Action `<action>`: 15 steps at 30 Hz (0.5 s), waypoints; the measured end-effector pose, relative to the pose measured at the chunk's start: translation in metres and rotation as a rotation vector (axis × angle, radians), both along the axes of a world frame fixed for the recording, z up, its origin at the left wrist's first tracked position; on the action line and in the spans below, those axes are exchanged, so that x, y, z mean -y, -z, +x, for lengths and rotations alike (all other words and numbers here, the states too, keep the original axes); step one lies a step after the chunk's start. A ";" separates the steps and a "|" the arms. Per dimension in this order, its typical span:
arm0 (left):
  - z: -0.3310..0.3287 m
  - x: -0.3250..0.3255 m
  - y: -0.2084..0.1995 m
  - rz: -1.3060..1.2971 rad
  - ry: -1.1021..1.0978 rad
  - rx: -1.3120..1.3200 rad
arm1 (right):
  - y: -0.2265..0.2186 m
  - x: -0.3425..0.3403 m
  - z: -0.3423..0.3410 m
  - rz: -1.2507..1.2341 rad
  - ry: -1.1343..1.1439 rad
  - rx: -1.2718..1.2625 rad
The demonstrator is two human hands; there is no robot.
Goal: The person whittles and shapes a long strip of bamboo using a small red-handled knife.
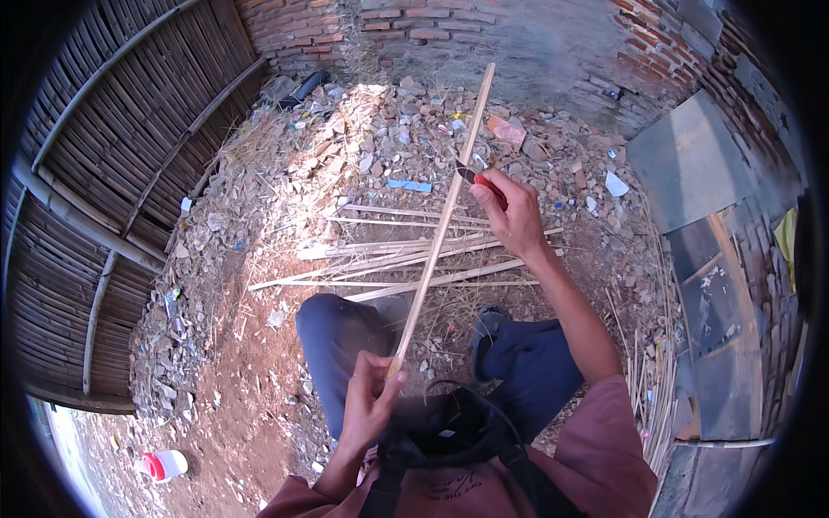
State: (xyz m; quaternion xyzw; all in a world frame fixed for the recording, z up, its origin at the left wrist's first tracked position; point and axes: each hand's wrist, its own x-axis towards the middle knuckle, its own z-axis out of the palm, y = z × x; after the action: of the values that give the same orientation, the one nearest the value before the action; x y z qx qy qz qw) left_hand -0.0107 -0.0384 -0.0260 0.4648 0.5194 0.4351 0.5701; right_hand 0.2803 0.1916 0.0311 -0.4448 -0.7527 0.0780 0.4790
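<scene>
A long, pale bamboo strip (439, 233) slants from near my lap up toward the brick wall. Its lower end is pinched in my left hand (370, 399), between thumb and fingers. My right hand (515, 211) is wrapped round a knife with a red handle (493, 183). The dark blade (466, 174) lies against the strip, above its middle. Beneath the strip, several more split bamboo strips (380, 259) lie crosswise on the ground in front of my knees.
Rubble and litter (406, 129) cover the ground ahead. A bamboo-slat wall (129, 112) stands on the left, a brick wall (432, 34) at the back. Grey panels (691, 160) lean at the right. A white container with a red lid (164, 466) lies at lower left.
</scene>
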 end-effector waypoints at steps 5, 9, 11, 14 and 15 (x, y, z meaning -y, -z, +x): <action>-0.002 0.012 0.011 -0.061 0.050 0.042 | 0.017 -0.042 0.051 -0.084 0.205 -0.101; -0.008 0.004 0.015 -0.011 0.033 -0.059 | 0.035 -0.046 0.066 -0.459 0.054 -0.621; -0.011 -0.003 0.017 0.046 0.016 -0.124 | 0.037 -0.042 0.064 -0.780 -0.018 -0.672; -0.012 -0.013 0.007 -0.090 0.106 0.107 | 0.065 -0.033 0.080 -0.807 0.003 0.314; -0.011 -0.017 0.006 -0.092 0.112 0.107 | 0.074 -0.028 0.084 -0.796 0.005 0.897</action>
State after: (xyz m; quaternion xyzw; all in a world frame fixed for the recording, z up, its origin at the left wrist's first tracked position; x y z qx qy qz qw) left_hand -0.0214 -0.0211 -0.0315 0.4423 0.4811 0.4024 0.6411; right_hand 0.3644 0.2200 -0.0429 -0.5815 -0.7932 0.1574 -0.0888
